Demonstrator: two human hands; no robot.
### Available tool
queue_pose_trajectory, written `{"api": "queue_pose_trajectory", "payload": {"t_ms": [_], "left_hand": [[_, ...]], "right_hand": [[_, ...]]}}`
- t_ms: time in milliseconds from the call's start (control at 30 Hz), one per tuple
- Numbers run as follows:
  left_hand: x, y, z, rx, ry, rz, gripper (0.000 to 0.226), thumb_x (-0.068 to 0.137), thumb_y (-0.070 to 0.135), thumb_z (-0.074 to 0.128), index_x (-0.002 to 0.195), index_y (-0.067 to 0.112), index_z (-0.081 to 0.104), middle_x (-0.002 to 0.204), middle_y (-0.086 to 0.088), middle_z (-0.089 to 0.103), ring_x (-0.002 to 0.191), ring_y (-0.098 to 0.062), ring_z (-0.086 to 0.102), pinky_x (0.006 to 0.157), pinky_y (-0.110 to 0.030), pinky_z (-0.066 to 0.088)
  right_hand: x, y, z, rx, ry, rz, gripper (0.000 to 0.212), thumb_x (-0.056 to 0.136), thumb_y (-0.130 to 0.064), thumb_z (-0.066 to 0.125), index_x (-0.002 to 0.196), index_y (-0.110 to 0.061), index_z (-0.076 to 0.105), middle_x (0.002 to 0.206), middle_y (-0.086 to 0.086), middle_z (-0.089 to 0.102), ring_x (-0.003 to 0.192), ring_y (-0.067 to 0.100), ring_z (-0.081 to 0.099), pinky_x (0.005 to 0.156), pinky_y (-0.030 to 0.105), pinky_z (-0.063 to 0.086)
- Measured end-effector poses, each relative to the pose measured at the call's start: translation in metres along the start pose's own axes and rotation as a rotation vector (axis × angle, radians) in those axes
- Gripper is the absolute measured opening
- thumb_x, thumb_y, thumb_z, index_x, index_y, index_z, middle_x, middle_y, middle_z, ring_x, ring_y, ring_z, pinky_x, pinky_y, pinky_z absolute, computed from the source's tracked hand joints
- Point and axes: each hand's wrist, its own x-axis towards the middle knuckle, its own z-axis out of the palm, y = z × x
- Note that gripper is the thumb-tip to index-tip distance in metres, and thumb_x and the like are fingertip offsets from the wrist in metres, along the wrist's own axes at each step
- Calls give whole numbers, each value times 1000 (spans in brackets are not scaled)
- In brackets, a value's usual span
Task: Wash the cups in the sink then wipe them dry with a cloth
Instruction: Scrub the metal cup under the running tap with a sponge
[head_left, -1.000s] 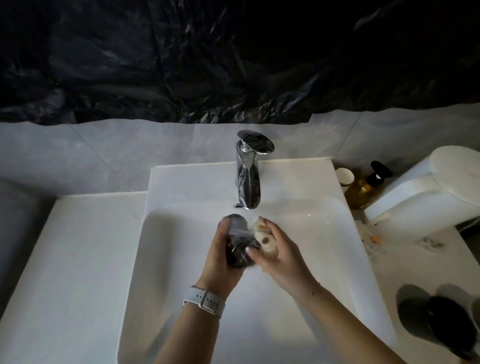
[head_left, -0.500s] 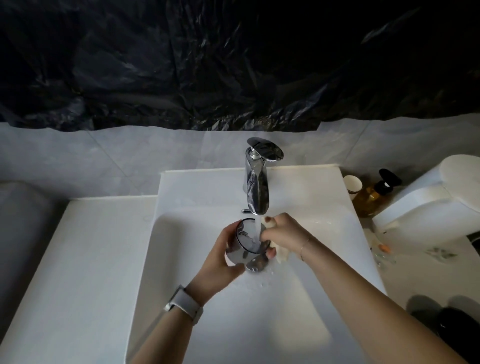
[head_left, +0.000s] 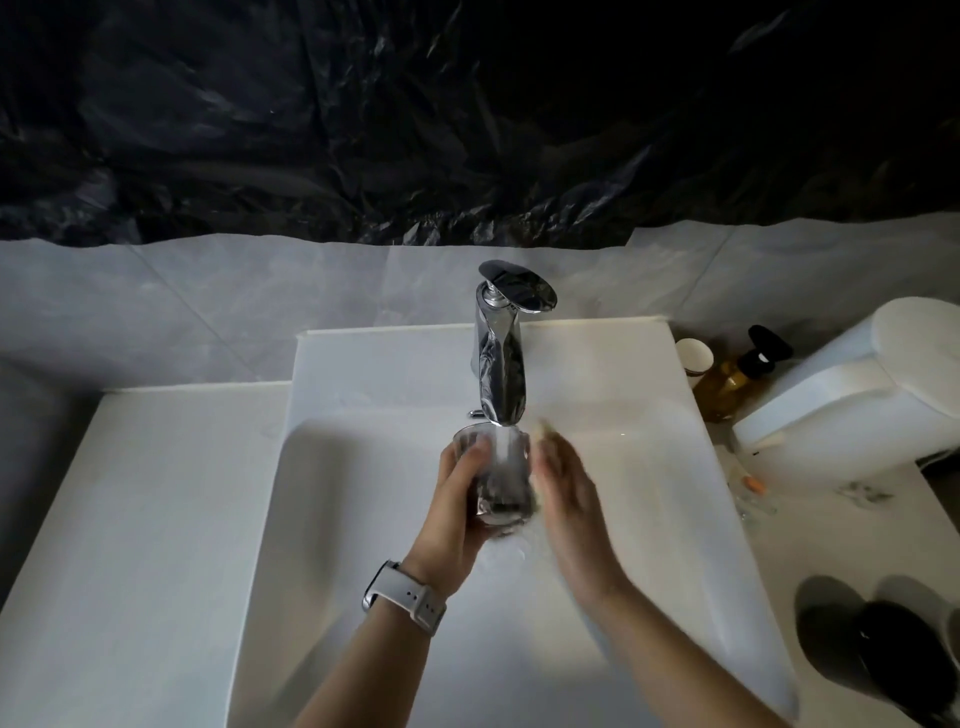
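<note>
Rinse stage: left hand (head_left: 457, 512) grips cup (head_left: 496, 475) under tap (head_left: 498, 358); right hand (head_left: 563, 486) blurred, grip unclear. Drying not started.

Clear glass cup (head_left: 497, 475) under running tap, inside white sink (head_left: 649, 467).

The cup is transparent, roughly upright with its open rim tipped slightly away from the camera, positioned directly below the chrome faucet (head_left: 500, 358) spout; a stream of water enters its mouth. The left hand (head_left: 457, 512) grips the cup from its left side, fingers wrapped round the wall. 1 pale sponge or cloth (blurred, type unclear) (head_left: 545, 428) sits just right of the rim. 2 dark cups (head_left: 883, 654) stand on the counter at lower right, well apart from the sink basin.
</note>
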Motion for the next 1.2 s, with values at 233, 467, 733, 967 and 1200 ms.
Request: {"api": "queue_pose_trajectory", "payload": {"t_ms": [233, 467, 733, 967, 1200], "left_hand": [[-2, -3, 14, -60, -82, -145, 59, 99, 62, 29, 126, 25, 67, 122, -5, 70, 109, -20, 68, 90, -38, 52], [11, -7, 3, -184, 62, -192, 42, 103, 49, 37, 103, 17, 65, 88, 1, 73, 92, -20, 66, 77, -31, 57], [1, 1, 1, -383, 162, -216, 63, 93, 62, 46, 120, 8, 62, 106, -18, 73, 96, -29, 70, 85, -43, 54], [11, 21, 15, -317, 105, -210, 64, 94, 65, 43, 122, 12, 65, 114, -14, 72, 101, -27, 71, 91, -41, 52], [15, 9, 6, -442, 145, -187, 64, 92, 63, 45, 110, 5, 64, 96, -16, 72, 83, -27, 72, 79, -35, 55]], "right_hand": [[20, 19, -4, -300, -38, -206, 49, 93, -35, 53, 136, -11, 51, 139, 4, 54, 133, 14, 46, 110, 28, 37], [3, 17, 0, -343, -359, -394, 36, 95, -21, 50, 129, -11, 59, 140, 3, 54, 134, 13, 45, 111, 27, 35], [6, 29, -12, -259, -220, -13, 32, 95, -25, 51, 121, -11, 63, 105, -15, 65, 96, -7, 61, 88, 17, 48], [46, 17, -4, -190, -167, 18, 31, 97, -25, 54, 122, -9, 64, 112, 1, 67, 92, -1, 60, 80, 14, 50], [0, 9, -9, 66, -141, 135, 16, 95, -29, 57, 103, -23, 70, 87, -9, 72, 68, 6, 62, 55, 31, 53]]}}
